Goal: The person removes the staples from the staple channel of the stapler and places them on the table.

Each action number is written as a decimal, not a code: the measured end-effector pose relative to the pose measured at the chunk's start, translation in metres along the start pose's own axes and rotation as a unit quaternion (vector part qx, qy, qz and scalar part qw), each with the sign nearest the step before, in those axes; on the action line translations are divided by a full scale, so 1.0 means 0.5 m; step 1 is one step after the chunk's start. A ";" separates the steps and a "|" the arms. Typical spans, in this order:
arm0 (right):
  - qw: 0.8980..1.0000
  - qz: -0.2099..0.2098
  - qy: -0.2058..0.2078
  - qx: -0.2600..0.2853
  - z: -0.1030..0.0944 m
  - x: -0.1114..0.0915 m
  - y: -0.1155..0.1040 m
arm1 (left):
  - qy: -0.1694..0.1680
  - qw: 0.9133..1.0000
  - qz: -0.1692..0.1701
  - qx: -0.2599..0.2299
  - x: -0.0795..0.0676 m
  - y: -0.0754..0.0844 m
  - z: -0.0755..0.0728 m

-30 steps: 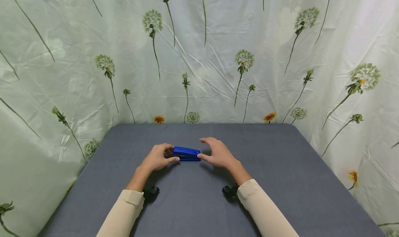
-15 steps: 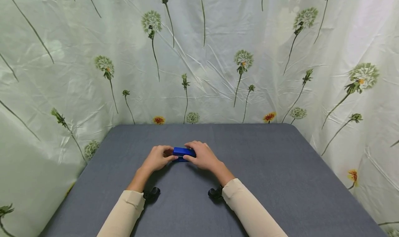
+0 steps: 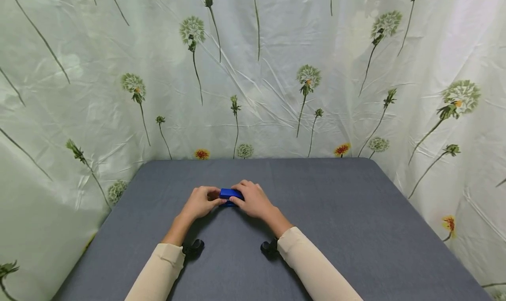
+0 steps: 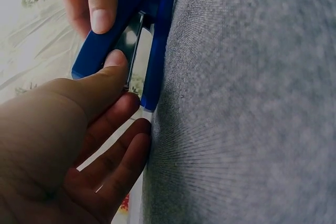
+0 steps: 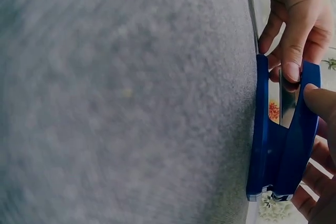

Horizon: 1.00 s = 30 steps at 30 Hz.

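Observation:
A blue stapler [image 3: 227, 194] stands on the grey table, its top arm [image 5: 298, 150] raised apart from its base [image 4: 156, 64]. Between the two, the metal magazine [image 4: 129, 45] shows in the left wrist view. My left hand [image 3: 199, 201] is at the stapler's left end, thumb on the magazine and fingers curled on the far side, pinching it. From the right, my right hand [image 3: 253, 199] grips the top arm, thumb on the near side and fingers over the far side. The stapler's right end is hidden behind that hand in the head view.
A grey cloth covers the table [image 3: 336, 230]. Behind it and at both sides hangs a pale curtain [image 3: 269, 81] printed with dandelions. Black wrist mounts [image 3: 193, 248] sit below both hands, beside the cream sleeves [image 3: 158, 270].
My right hand has moved left from the stapler's right end, and its fingers have closed over the top arm. My left hand has stayed at the left end.

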State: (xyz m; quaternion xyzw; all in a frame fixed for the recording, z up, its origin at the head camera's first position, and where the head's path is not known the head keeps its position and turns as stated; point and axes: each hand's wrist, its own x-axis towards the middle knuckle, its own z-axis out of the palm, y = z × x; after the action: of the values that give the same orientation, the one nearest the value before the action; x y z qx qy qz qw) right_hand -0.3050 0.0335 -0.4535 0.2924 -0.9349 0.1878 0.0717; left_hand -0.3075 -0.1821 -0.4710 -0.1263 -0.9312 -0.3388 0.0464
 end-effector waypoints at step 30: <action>0.992 0.010 -0.001 0.125 -0.079 -0.022 0.063 | -0.001 1.000 -0.022 -0.001 -0.001 0.008 -0.001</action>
State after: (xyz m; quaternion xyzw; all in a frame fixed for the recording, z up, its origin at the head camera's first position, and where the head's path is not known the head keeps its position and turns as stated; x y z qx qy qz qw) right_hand -0.3132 0.0786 -0.4297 0.2899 -0.9070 0.3038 0.0322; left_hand -0.3060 -0.1795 -0.4682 -0.1066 -0.9335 -0.3402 0.0376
